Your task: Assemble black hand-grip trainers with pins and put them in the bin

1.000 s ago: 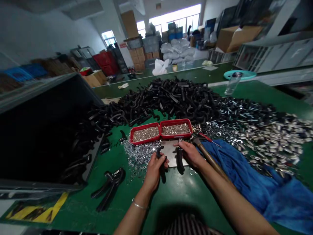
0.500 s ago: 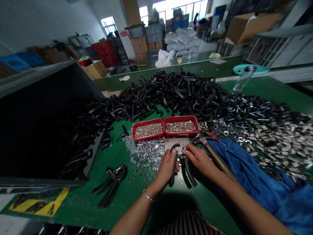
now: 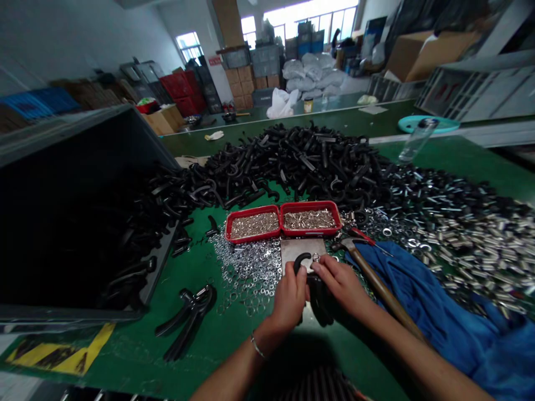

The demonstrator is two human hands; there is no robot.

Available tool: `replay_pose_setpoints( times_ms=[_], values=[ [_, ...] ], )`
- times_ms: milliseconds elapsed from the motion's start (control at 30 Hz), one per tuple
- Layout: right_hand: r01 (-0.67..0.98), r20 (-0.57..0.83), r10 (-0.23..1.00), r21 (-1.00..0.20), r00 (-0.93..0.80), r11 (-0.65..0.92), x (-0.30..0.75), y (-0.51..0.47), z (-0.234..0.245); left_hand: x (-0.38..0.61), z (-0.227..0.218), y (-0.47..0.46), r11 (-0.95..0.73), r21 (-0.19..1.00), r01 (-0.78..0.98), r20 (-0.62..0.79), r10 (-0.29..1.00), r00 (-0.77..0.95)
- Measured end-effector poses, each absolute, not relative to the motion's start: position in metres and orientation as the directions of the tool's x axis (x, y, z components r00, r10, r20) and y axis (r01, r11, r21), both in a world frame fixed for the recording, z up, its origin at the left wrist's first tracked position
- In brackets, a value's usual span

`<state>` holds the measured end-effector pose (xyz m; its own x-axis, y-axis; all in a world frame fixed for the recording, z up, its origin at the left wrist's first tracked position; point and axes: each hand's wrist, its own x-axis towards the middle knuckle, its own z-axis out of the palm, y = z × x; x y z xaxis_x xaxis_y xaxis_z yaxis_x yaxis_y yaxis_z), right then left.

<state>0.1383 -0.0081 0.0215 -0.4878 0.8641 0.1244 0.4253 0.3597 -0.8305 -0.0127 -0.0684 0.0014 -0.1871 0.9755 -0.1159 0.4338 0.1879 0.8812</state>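
The left hand [image 3: 291, 294] and right hand [image 3: 341, 283] each grasp one of two black curved handles [image 3: 320, 302], pressed together at the near edge of a metal plate [image 3: 301, 247]; red trays [image 3: 284, 220] lie just beyond, a hammer [image 3: 373, 281] right

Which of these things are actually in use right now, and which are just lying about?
In use: left hand, right hand, black handle pieces, metal plate.
Lying about: hammer, blue cloth, clear bottle, joined black handles.

Black handles [image 3: 321, 306] partly hidden under right hand [image 3: 340, 284] — blue cloth [image 3: 460, 312] cut by right edge.
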Motion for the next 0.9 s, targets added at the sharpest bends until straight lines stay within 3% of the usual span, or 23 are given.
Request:
replay_pose_setpoints(
  times_ms=[167,333,433,700,800,900],
  values=[
    [0.425,0.053,0.839,-0.844,-0.541,0.327,0.146,-0.003,0.03,-0.024,0.015,-0.064,0.1,0.732,0.674,-0.095,0.995,-0.045],
    [0.342,-0.086,0.739,-0.917,-0.669,0.203,0.15,-0.009,0.026,-0.035,0.02,-0.065,-0.062,0.546,0.835,-0.136,0.977,0.162],
    [0.391,-0.095,0.738,-0.888,-0.668,0.24,0.146,-0.018,0.019,-0.04,0.017,-0.068,-0.127,0.466,0.876,-0.166,0.959,0.228],
    [0.599,-0.036,0.809,-0.691,-0.587,0.405,0.139,0.043,0.034,-0.056,0.016,-0.015,-0.184,0.604,0.776,0.066,0.981,0.181],
    [0.628,0.136,0.836,-0.598,-0.532,0.498,0.157,0.094,0.041,-0.064,0.024,0.01,-0.231,0.513,0.827,0.074,0.972,0.225],
    [0.688,0.242,0.794,-0.399,-0.558,0.606,0.172,0.133,0.036,-0.075,0.037,0.032,-0.294,0.379,0.877,0.051,0.953,0.298]
  ],
)
